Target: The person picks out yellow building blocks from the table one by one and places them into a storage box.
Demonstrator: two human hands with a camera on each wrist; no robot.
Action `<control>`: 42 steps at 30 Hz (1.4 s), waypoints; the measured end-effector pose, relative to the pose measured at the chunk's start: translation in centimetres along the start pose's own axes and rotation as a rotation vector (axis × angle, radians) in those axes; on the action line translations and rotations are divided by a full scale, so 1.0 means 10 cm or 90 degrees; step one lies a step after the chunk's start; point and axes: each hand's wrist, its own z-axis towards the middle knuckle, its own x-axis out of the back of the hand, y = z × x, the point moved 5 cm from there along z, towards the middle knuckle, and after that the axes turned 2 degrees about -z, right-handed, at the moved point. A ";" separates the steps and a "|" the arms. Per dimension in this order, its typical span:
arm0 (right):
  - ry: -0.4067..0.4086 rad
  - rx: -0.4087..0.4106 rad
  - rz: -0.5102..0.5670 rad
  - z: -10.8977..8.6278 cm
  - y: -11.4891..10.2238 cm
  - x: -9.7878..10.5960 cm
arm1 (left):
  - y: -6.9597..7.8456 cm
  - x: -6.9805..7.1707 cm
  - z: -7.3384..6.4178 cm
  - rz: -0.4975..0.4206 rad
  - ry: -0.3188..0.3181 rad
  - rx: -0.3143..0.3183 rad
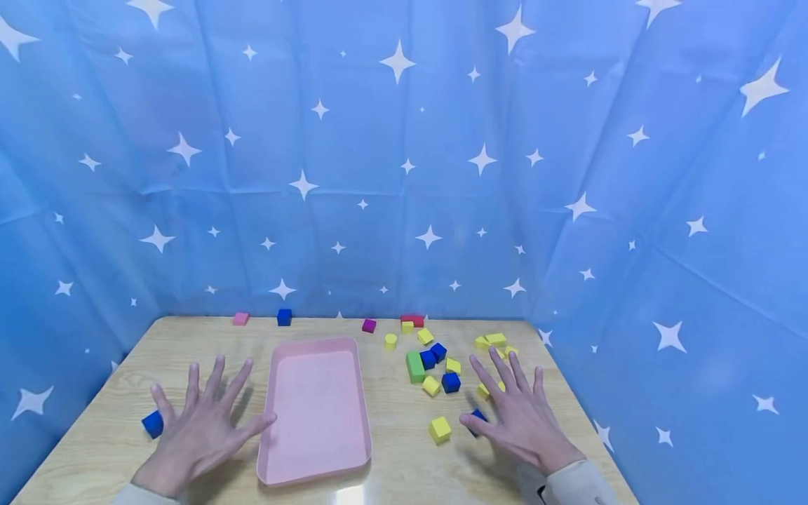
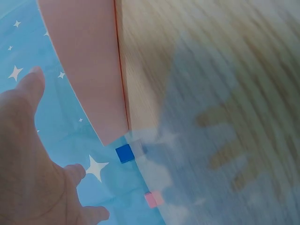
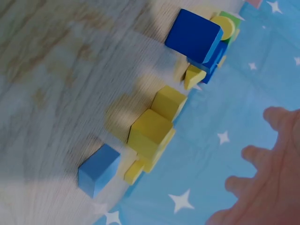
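1. blue cloth dotted with white stars hangs behind and along the sides of the pale wooden table.
2. on that table, between the person's two hands, lies a shallow pink tray.
3. the left hand shows me its back, fingers straight and spread wide; its thumb crosses the tray's left rim — touching or just above, i cannot tell. a blue block shows partly behind its little finger.
4. the right hand is spread just as wide, back up, its thumb partly hiding a dark blue block. a yellow block sits near that thumb, and a yellow cluster lies beyond the fingertips.
5. right of the tray, a green block stands among blue and yellow ones.
6. along the far edge — pink block, blue cube, purple block, red block.
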 end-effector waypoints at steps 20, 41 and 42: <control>0.003 0.015 0.025 0.12 -0.14 -0.03 | -0.01 -0.01 0.07 -0.014 -0.012 0.013; -0.054 0.014 0.127 0.32 -0.65 -0.15 | 0.38 -0.20 0.22 -0.096 -0.117 0.056; -0.054 0.016 0.133 0.33 -0.68 -0.15 | 0.40 -0.21 0.22 -0.102 -0.114 0.054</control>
